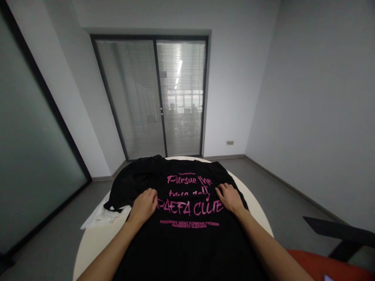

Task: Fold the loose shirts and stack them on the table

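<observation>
The black shirt lies across the pale bench, a crosswise fold interrupting its pink lettering. The left hand and right hand contact the fabric at opposite sides of the lettering, fingers bent; whether either grip pinches cloth cannot be determined

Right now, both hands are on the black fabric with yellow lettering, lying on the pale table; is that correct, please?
Nearly: the lettering is pink, as the head view shows. The left hand and right hand are on the black fabric, which lies on the pale table.
</observation>
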Available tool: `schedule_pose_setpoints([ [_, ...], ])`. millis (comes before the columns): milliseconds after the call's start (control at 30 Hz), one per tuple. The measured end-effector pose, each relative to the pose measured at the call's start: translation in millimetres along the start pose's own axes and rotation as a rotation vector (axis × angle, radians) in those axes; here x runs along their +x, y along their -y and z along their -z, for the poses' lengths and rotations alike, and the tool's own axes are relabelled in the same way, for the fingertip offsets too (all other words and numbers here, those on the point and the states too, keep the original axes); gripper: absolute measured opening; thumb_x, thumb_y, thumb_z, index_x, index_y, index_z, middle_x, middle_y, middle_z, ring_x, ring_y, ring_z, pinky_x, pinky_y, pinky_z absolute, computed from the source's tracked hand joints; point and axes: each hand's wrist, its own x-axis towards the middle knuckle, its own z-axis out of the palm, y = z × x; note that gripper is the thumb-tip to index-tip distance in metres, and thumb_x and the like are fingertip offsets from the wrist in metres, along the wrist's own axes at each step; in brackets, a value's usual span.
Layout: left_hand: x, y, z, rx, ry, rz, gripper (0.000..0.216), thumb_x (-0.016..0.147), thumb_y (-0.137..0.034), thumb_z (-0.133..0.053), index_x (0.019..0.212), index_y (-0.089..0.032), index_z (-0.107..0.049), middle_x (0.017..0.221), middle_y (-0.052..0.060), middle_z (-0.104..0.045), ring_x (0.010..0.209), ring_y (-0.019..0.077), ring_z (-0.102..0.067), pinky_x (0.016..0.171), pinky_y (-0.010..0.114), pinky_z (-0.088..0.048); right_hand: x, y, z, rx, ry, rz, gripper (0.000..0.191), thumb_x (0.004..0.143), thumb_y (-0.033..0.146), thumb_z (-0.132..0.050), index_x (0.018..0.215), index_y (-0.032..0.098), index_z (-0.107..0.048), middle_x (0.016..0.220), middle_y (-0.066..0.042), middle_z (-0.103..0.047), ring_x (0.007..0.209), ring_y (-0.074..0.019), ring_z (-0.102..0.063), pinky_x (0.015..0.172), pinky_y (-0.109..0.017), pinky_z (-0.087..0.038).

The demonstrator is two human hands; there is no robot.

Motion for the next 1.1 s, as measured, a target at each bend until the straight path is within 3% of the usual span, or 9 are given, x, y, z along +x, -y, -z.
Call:
schedule_pose_setpoints([
  [67, -13, -24, 0, -0.158, 0.07, -0.471, 0.019, 0.097, -0.027, -0.043, 0.102, -0.023, -0.06, 0.103, 0.005, -0.065, 0.097, 0.0206, -0.063, 0.089, 0.032, -0.047, -2, -1, 0, 0.043, -0.024, 0.012, 0.039, 0.103, 0.045, -0.033, 0.109, 0.02, -0.062, 0.109, -0.01, -0.065, 0.101, -0.0245, -0.059, 0.089, -0.034, -0.043],
  [100, -21, -36, 0, -0.233, 0.104, -0.634, 0.015, 0.094, -0.029, -0.049, 0.102, -0.024, -0.06, 0.1, 0.004, -0.065, 0.094, 0.0205, -0.062, 0.088, 0.032, -0.047, -2, -2, 1, 0.066, -0.025, 0.02, 0.039, 0.103, 0.046, -0.033, 0.11, 0.02, -0.062, 0.109, -0.01, -0.066, 0.101, -0.024, -0.059, 0.089, -0.034, -0.043],
  [200, -46, -65, -5, -0.414, 0.208, -0.921, 0.037, 0.077, -0.039, -0.072, 0.109, -0.026, -0.059, 0.116, 0.004, -0.064, 0.103, 0.0239, -0.06, 0.094, 0.036, -0.047, -4, -3, 3, 0.11, -0.025, 0.05, 0.039, 0.103, 0.048, -0.033, 0.111, 0.021, -0.061, 0.111, -0.008, -0.066, 0.1, -0.0234, -0.06, 0.089, -0.033, -0.043],
  [300, -64, -81, -10, -0.53, 0.288, -1.077, 0.046, 0.075, -0.046, -0.076, 0.114, -0.027, -0.06, 0.142, 0.004, -0.054, 0.131, 0.0304, -0.047, 0.111, 0.043, -0.037, -5, -3, 4, 0.125, -0.03, 0.07, 0.04, 0.103, 0.048, -0.034, 0.113, 0.02, -0.06, 0.111, -0.008, -0.066, 0.101, -0.0235, -0.06, 0.09, -0.033, -0.043],
  [500, -76, -89, -5, -0.69, 0.406, -1.041, 0.011, 0.095, -0.035, -0.06, 0.099, -0.026, -0.065, 0.136, 0.002, -0.062, 0.137, 0.0219, -0.045, 0.116, 0.039, -0.034, -4, -1, 5, 0.141, -0.007, 0.056, 0.04, 0.102, 0.049, -0.034, 0.112, 0.02, -0.061, 0.113, -0.009, -0.067, 0.104, -0.024, -0.059, 0.092, -0.033, -0.042],
  [633, -79, -92, -5, -0.687, 0.492, -1.01, 0.013, 0.098, -0.034, -0.057, 0.098, -0.024, -0.065, 0.145, 0.003, -0.055, 0.146, 0.0252, -0.035, 0.122, 0.05, -0.022, -5, -1, 6, 0.138, -0.012, 0.061, 0.043, 0.101, 0.051, -0.035, 0.111, 0.02, -0.063, 0.113, -0.009, -0.067, 0.104, -0.025, -0.059, 0.093, -0.035, -0.043],
  [800, -89, -101, -31, -0.693, 0.574, -1.026, 0.02, 0.104, -0.03, -0.046, 0.113, -0.025, -0.063, 0.151, 0.001, -0.05, 0.15, 0.024, -0.024, 0.124, 0.052, -0.013, -13, -1, 7, 0.13, -0.018, 0.078, 0.048, 0.096, 0.06, -0.041, 0.111, 0.021, -0.065, 0.115, -0.011, -0.066, 0.106, -0.0274, -0.058, 0.091, -0.039, -0.044],
  [933, -99, -107, -45, -0.698, 0.506, -1.025, 0.031, 0.104, -0.027, -0.044, 0.133, -0.033, -0.053, 0.15, 0.0, -0.05, 0.149, 0.0238, -0.027, 0.124, 0.052, -0.017, -20, -4, 7, 0.14, 0.006, 0.123, 0.052, 0.094, 0.063, -0.041, 0.116, 0.023, -0.066, 0.123, -0.011, -0.065, 0.114, -0.0289, -0.057, 0.097, -0.041, -0.043],
  [1100, -92, -110, -34, -0.501, 0.295, -1.106, 0.025, 0.102, -0.033, -0.05, 0.123, -0.028, -0.061, 0.145, 0.002, -0.056, 0.144, 0.0265, -0.038, 0.119, 0.046, -0.031, -22, -8, 5, 0.191, 0.028, 0.127, 0.054, 0.097, 0.06, -0.036, 0.12, 0.022, -0.067, 0.13, -0.009, -0.063, 0.122, -0.0277, -0.055, 0.107, -0.042, -0.038],
])
